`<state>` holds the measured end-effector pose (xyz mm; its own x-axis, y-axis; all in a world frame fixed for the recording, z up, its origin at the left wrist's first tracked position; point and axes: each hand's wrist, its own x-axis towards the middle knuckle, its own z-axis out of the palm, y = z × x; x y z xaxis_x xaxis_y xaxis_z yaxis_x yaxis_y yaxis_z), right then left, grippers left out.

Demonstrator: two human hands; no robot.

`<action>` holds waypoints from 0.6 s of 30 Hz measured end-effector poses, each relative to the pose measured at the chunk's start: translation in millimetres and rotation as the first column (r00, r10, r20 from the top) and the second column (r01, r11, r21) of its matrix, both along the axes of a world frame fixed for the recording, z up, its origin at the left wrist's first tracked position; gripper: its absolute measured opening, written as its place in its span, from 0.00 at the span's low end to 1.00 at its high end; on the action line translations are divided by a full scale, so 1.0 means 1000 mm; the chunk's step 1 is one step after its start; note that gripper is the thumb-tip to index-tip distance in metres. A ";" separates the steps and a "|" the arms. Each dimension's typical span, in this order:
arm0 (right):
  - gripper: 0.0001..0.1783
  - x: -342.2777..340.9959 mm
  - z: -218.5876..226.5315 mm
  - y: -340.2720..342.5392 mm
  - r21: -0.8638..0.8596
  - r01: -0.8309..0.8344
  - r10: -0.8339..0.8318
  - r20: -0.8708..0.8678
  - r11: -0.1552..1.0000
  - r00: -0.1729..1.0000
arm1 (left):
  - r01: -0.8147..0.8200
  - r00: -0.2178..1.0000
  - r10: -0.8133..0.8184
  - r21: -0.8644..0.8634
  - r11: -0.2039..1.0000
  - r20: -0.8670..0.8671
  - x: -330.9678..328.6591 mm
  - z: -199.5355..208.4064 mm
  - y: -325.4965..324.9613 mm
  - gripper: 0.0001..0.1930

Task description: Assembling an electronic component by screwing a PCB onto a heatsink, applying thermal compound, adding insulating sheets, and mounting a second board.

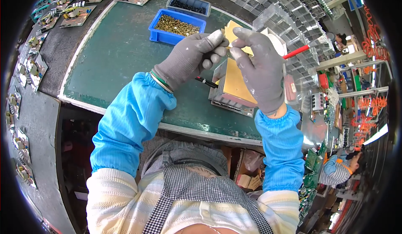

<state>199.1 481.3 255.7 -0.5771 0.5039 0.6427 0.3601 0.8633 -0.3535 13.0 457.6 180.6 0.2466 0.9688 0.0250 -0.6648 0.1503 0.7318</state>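
Note:
My left hand, in a grey work glove, is closed, thumb and fingertips pinched together. Facing it, my right hand, gloved alike, has its thumb and fingers curled inward. Whatever small thing lies between the fingertips is hidden. Pieces of yellow card or sheet show right behind the fingertips; whether they are held or lie beyond, I cannot tell. Below the hands stands a block-shaped stack with a tan-yellow top, partly covered by my right hand. A dark pen-like tool sticks out at its left side.
A blue bin of small brass-coloured parts stands on the green table mat, a grey bin with black parts behind it. A red rod juts out right. Clear plastic trays stack beyond. Circuit boards line the left bench.

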 end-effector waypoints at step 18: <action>0.18 0.012 0.007 -0.005 0.040 -0.009 0.006 0.073 0.999 0.997 | 0.055 0.850 0.110 0.294 0.954 -0.516 -0.012 0.007 -0.004 0.35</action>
